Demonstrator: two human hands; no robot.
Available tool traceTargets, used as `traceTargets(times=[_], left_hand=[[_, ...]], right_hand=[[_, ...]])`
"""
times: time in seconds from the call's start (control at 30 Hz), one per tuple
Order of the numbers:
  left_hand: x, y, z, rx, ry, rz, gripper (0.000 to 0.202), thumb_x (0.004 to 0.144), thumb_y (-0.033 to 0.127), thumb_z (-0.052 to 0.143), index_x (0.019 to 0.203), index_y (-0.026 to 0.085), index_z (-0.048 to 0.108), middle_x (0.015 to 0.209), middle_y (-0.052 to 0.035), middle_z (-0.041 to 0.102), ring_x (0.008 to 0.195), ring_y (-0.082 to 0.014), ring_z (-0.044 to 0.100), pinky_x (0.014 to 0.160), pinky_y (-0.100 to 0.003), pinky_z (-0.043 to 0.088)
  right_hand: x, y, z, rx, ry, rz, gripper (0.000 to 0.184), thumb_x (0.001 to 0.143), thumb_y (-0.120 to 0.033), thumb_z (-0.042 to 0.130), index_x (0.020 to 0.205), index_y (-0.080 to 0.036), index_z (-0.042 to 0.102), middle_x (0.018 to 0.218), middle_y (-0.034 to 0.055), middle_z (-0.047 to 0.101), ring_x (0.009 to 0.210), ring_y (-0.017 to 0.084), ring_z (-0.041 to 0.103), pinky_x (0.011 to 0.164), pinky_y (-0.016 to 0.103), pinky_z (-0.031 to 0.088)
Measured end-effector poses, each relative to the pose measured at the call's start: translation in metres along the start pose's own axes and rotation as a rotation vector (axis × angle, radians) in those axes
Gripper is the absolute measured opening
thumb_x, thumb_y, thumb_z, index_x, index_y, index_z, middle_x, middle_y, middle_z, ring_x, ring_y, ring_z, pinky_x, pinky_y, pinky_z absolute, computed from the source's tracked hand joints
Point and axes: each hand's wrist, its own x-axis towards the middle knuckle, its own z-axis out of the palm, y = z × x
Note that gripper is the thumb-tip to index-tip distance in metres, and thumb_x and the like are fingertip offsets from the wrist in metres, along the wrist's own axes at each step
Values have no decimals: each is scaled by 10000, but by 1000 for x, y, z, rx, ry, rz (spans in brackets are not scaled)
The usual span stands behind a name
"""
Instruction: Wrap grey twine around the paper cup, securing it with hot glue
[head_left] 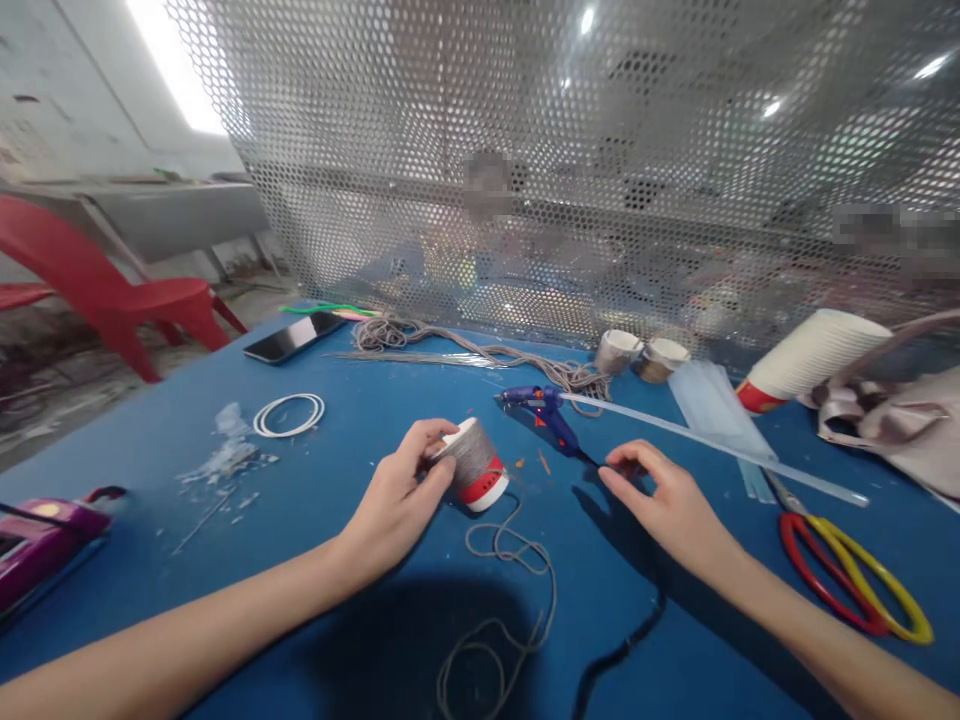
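Observation:
My left hand (409, 490) grips a paper cup (484, 487) tilted on its side. Grey cord (471, 450) is wound around much of the cup, leaving a red and white band bare. A loose tail of that cord (551, 580) curls over the table below it. To the right lies a blue hot glue gun (551, 415) with a long clear glue stick (705, 435) sticking out of its back. My right hand (652, 495) is at the end of its handle, thumb and forefinger pinched on the black cable (589, 459).
On the blue table (315, 510) are scissors (847, 570), a cup stack (817, 355), two wrapped rings (619, 350), glue sticks (712, 400), a cord bundle (405, 335), a phone (294, 337), a white loop (289, 415) and a purple object (49, 540). Perforated metal (450, 200) stands behind.

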Motion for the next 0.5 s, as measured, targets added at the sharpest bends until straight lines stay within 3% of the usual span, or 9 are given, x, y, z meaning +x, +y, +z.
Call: traceTargets(times=[0.13,0.27,0.5], left_hand=[[-7,12,1,3,-51,31,223,846,335,438,957,223,594,734,22,603,637,-132,521,612,-242,409],[-17,28,-2,-52,-94,37,229,833,366,454,906,223,616,712,21,597,632,-141,510,599,-246,407],[-33,41,-13,-187,-151,56,228,799,365,475,899,212,612,673,27,557,620,-139,496,587,-246,401]], right_hand=[[-27,-40,2,89,-86,-172,95,876,-274,522,834,-202,568,766,24,592,683,151,579,647,275,496],[-35,-74,16,157,-31,-354,70,876,-212,533,926,-200,581,856,47,616,781,161,588,711,290,501],[-46,-100,32,117,91,-296,76,860,-182,551,862,-195,626,837,48,633,796,171,599,727,304,491]])
